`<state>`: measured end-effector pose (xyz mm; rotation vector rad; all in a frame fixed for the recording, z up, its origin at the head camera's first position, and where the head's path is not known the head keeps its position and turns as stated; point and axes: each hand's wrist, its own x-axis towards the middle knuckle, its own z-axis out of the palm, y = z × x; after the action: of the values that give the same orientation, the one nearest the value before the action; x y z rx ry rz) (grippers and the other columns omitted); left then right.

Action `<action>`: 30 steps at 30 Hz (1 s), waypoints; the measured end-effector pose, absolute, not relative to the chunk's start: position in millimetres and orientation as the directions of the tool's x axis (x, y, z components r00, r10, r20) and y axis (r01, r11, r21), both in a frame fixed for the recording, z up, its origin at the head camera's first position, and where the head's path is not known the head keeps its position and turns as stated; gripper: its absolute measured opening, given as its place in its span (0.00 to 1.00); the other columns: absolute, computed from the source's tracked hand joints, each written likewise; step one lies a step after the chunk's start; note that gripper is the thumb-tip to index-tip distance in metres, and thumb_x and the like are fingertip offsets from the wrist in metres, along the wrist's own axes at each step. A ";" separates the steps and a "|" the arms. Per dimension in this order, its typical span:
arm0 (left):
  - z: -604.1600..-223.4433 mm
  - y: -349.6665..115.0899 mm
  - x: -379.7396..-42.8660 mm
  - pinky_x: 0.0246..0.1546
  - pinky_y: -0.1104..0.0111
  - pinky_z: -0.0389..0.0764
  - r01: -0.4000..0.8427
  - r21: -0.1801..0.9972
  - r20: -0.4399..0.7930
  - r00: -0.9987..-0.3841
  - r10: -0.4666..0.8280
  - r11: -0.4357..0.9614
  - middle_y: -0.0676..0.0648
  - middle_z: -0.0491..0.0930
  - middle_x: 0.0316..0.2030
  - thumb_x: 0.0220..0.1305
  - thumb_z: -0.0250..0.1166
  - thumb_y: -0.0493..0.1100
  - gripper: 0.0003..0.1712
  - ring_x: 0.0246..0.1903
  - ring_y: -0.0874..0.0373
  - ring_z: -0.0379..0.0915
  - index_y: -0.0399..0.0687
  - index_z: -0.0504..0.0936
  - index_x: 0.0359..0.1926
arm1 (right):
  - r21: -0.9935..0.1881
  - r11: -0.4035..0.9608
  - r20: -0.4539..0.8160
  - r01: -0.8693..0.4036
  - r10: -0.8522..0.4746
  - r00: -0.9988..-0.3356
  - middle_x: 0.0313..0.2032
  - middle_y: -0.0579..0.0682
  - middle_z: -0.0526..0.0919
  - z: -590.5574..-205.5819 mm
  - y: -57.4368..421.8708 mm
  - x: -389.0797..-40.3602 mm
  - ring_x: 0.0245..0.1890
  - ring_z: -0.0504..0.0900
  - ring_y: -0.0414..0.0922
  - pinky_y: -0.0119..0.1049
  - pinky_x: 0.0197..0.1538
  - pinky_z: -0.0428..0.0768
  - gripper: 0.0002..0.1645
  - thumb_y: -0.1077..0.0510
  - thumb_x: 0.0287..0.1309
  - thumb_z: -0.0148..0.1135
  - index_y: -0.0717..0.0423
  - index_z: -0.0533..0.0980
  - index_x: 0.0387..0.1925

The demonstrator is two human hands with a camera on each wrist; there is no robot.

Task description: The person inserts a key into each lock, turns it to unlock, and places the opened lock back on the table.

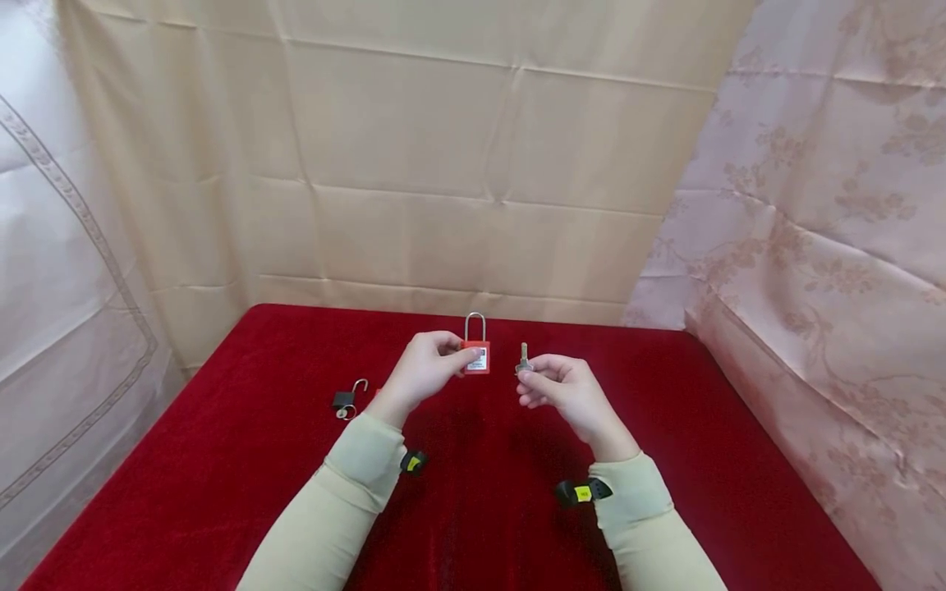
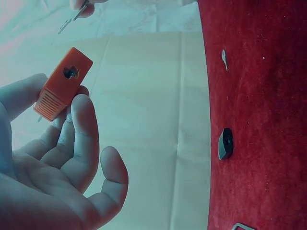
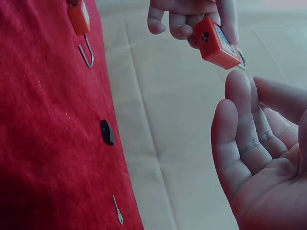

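My left hand [image 1: 429, 365] grips the side of a red padlock [image 1: 476, 364] with a white label, its silver shackle pointing up. In the left wrist view the padlock's underside [image 2: 60, 88] shows a dark keyhole. To the right, a short gap away, my right hand [image 1: 557, 390] pinches a small metal key [image 1: 524, 353] between thumb and fingers, its blade upward. From the right wrist the key is hidden behind the fingers [image 3: 237, 96], and the red padlock [image 3: 218, 45] appears beyond them in the left hand.
A black padlock [image 1: 344, 400] with raised shackle and a ringed key [image 1: 342, 414] lies left on the red-covered table [image 1: 222, 476]. Another red padlock [image 3: 79, 19], its shackle open, lies mostly hidden behind my left wrist. A small black object [image 3: 107, 132] and a loose key [image 3: 119, 211] also rest there.
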<state>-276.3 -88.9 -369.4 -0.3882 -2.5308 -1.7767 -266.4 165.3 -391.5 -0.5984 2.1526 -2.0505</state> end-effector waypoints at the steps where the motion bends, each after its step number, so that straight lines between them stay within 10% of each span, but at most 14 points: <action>1: -370.4 -89.5 -275.3 0.39 0.59 0.81 0.219 0.926 0.167 -0.968 0.186 0.309 0.48 0.85 0.30 0.65 0.71 0.45 0.12 0.33 0.46 0.83 0.39 0.86 0.42 | -0.978 0.011 0.190 -0.207 -0.355 -0.915 0.32 0.60 0.87 -391.5 165.5 -265.9 0.27 0.87 0.47 0.49 0.39 0.86 0.15 0.66 0.65 0.66 0.77 0.77 0.47; 30: -375.8 -98.5 -267.7 0.41 0.57 0.81 0.211 0.941 0.168 -0.970 0.176 0.266 0.47 0.85 0.32 0.66 0.70 0.45 0.12 0.32 0.52 0.81 0.41 0.86 0.44 | -0.989 -0.032 0.145 -0.145 -0.415 -0.898 0.35 0.59 0.87 -385.1 156.1 -253.1 0.30 0.87 0.47 0.48 0.42 0.86 0.14 0.66 0.67 0.64 0.74 0.75 0.48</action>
<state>-267.7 -98.5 -375.8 -0.3786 -2.4752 -1.8474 -253.1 156.1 -385.1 -0.6014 2.0383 -2.0397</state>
